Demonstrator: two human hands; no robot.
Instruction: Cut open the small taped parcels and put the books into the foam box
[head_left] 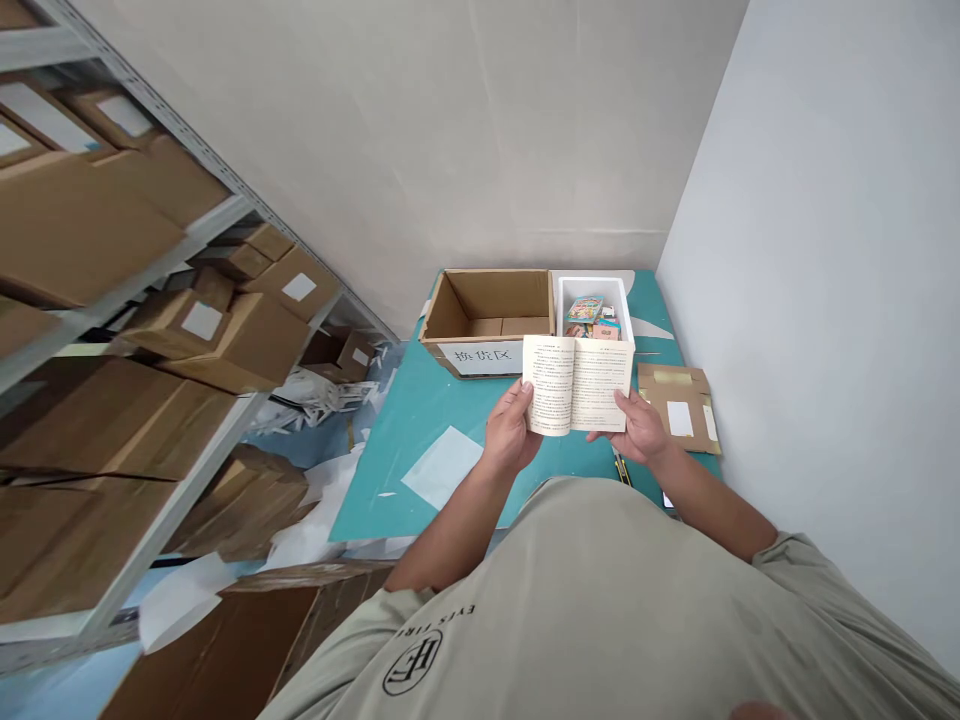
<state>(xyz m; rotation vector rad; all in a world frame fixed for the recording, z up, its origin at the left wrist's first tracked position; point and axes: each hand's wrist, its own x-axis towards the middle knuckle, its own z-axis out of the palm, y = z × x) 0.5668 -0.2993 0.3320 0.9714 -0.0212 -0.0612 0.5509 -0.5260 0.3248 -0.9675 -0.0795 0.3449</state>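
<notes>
An open book with printed pages is held up over the teal table. My left hand grips its left edge, thumb on the page. On the right edge, my right hand holds it the same way, fingers behind the pages. Just beyond the book stands a white foam box with several colourful booklets in it. Beside that box is an open cardboard box with a handwritten label. A yellow and black utility knife lies below my right hand.
A flattened cardboard package with white labels lies at the table's right. A white sheet lies on the left part. Metal shelves full of cartons line the left side. Another open carton stands near my left elbow.
</notes>
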